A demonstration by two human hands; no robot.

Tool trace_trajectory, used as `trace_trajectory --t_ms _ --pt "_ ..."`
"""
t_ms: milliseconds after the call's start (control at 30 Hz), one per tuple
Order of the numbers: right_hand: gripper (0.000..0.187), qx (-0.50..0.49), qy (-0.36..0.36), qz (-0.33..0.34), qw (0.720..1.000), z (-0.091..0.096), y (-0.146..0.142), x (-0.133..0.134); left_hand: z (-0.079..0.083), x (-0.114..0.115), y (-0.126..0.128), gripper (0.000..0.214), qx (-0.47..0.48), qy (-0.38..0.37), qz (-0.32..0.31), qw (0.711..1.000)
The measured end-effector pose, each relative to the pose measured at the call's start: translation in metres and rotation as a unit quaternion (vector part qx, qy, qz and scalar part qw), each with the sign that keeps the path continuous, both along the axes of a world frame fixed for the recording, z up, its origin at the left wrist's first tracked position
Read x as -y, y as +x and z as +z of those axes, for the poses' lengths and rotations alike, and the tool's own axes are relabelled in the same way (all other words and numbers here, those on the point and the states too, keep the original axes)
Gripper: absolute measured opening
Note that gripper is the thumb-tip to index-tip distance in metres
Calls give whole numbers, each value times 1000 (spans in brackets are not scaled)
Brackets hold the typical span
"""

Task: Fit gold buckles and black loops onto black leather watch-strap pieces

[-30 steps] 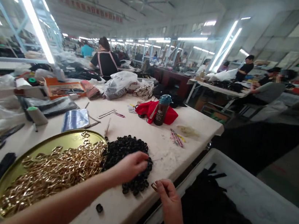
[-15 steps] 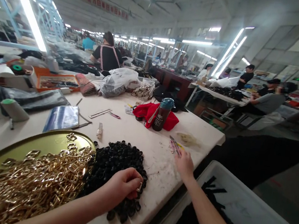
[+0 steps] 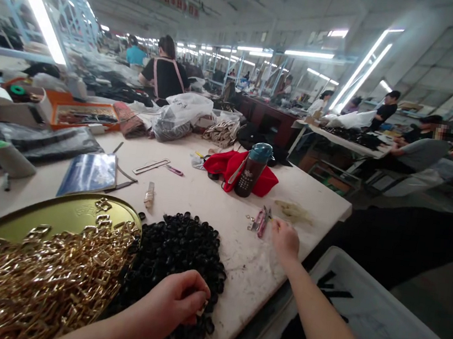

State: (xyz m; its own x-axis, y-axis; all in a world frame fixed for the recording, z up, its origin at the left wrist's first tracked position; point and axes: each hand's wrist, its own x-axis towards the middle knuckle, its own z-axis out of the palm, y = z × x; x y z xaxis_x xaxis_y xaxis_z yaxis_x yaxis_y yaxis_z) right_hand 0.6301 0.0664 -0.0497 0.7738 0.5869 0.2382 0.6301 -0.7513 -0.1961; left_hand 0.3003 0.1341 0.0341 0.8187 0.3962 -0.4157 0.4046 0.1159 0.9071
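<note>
My left hand [image 3: 182, 300] is closed in a pinch on a small metal buckle [image 3: 203, 306], mostly hidden by the fingers. It hovers over the near side of a pile of small black loops [image 3: 183, 247]. Beside that pile, a gold round tray [image 3: 79, 207] bears a heap of gold metal buckles [image 3: 59, 264]. Further right, my right hand [image 3: 285, 239] reaches to the table with fingers closed at a yellow-handled tool [image 3: 270, 218], whose kind I cannot make out. Against that tool lie pink thread snips [image 3: 262, 222], with a few small metal pieces [image 3: 250, 221] to their left.
A dark bottle [image 3: 251, 173] with a teal lid stands by a red cloth [image 3: 225, 165]. A blue booklet [image 3: 89, 172] and a thread cone [image 3: 9, 159] lie at left. Below the table's right edge is a white bin [image 3: 382, 318]. Several people work farther back.
The view has shifted slightly. My right hand now sits just right of the pink snips, which show more clearly. My left hand has lowered slightly, still pinching the buckle.
</note>
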Motion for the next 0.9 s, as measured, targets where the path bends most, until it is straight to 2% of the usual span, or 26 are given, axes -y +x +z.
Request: trace_trajectory --t_ms 100,200,300,367,467,567,700,800,900 --pt "33 -34 -43 -52 997 4 25 -7 0 1 -2 16 -11 2 9 1000" --pt "24 -80 -89 -58 991 5 43 -20 0 3 -6 16 -14 18 6 1000" --pt "24 -99 -109 -58 987 7 45 -29 4 5 -12 15 -18 28 0 999" --pt "24 -88 -98 -59 989 9 39 -32 10 8 -17 16 -20 24 3 1000" --pt "24 -37 -44 -55 997 19 22 -33 20 12 -25 16 -20 26 4 999" --pt "23 24 30 -41 998 38 8 -32 24 17 -34 15 -12 28 13 999" --pt "21 76 120 -20 990 79 2 -23 29 24 -48 14 13 25 33 999" --pt "18 96 186 4 978 111 -5 -8 39 34 -57 14 32 32 44 998" --pt "14 91 246 36 964 133 -31 18 50 46 -70 15 43 47 58 996"
